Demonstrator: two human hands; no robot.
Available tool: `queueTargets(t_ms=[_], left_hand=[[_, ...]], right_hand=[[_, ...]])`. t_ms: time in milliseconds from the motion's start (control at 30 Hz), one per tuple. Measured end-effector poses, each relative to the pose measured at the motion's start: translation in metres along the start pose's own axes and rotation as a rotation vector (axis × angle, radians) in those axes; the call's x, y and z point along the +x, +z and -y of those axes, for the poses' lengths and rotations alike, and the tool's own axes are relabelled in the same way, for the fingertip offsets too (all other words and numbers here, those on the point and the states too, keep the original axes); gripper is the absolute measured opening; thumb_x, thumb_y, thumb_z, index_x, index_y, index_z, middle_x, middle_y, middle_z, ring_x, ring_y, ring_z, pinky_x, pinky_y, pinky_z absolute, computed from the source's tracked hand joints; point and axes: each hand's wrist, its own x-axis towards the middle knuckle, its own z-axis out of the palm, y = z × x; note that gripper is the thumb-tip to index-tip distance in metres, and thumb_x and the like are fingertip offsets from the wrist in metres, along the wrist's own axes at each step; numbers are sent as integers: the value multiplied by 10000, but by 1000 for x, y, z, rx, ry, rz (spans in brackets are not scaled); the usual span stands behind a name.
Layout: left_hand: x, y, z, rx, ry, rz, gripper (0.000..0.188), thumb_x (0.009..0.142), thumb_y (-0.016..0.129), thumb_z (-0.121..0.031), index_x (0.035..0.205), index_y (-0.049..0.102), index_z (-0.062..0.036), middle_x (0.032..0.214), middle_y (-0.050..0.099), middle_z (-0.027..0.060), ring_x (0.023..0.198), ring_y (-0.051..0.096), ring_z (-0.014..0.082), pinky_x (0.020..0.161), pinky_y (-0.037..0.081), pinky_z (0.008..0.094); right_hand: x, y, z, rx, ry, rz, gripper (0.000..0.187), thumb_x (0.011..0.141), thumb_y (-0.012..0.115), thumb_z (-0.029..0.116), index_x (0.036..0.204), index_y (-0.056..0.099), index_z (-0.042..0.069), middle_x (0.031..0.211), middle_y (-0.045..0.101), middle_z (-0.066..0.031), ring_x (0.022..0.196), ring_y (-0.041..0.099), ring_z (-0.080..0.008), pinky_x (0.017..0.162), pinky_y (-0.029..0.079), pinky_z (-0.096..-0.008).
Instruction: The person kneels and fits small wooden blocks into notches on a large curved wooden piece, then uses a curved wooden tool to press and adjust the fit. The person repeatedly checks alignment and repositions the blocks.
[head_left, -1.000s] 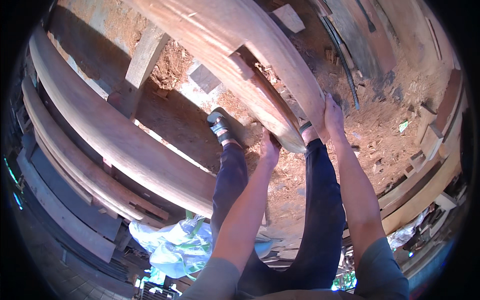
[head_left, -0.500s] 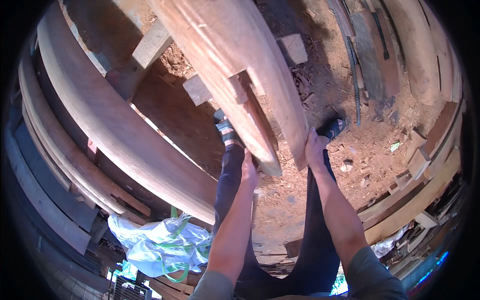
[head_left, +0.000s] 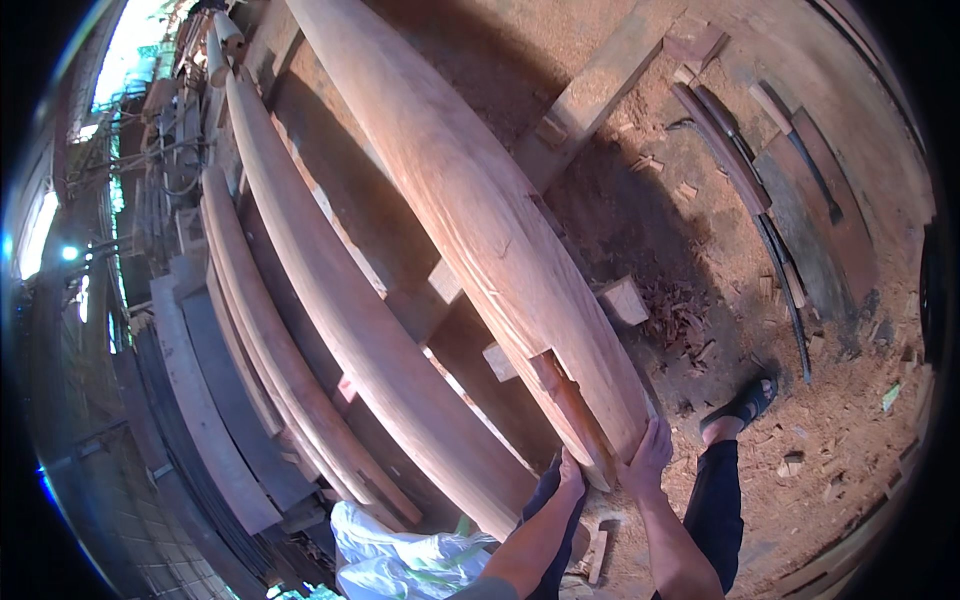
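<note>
A long, thick wooden beam [head_left: 470, 230] with smooth rounded sides runs from the far left down to my hands. Its near end is cut by a lengthwise slot [head_left: 572, 400] that leaves a prong on either side. My left hand [head_left: 571, 474] grips the end of the left prong, the thumb on its outer side. Round the tip of the right prong my right hand [head_left: 648, 457] is closed, its fingers partly hidden under the wood. Small wooden blocks [head_left: 624, 301] lie close beside and under the beam.
More curved timbers [head_left: 365, 350] lie parallel on the left, with dark planks [head_left: 235, 420] beyond. A white plastic sack [head_left: 400, 560] sits near bottom left. Long-handled tools [head_left: 785, 285] and boards [head_left: 835, 200] lie at right. Chips and sawdust cover the ground around my foot [head_left: 740, 405].
The view has swung, showing more of the beam's length. The beam looks rolled over, its slot now narrower and near the left side. My hands are closer together, still on its end.
</note>
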Motion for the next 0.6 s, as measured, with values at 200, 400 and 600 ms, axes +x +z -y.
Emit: queueTargets(t_ms=[200,400,600], left_hand=[[-25,28,-14,-14,11,-28,630,1037,374,-531,1534,329,-145,1504,437,98,1358,441,286,1143,370,436],[-28,31,-1,-18,84,-78,672,1029,350,-565,1521,351,-106,1470,479,113,1313,489,298,1106,411,433],[-13,27,13,53,104,-154,666,1019,348,-581,1503,388,-125,1423,526,109,1263,539,280,1061,457,425]], right_hand=[[12,-19,-14,83,40,121,1132,634,772,157,1538,110,-6,1546,187,-299,1446,171,-491,1153,166,-607],[14,-20,-23,91,19,162,1169,634,799,213,1541,92,1,1554,171,-297,1456,148,-478,1159,145,-608],[25,-29,-34,185,-40,189,1166,664,841,375,1526,154,-8,1516,254,-292,1421,245,-457,1140,226,-562]])
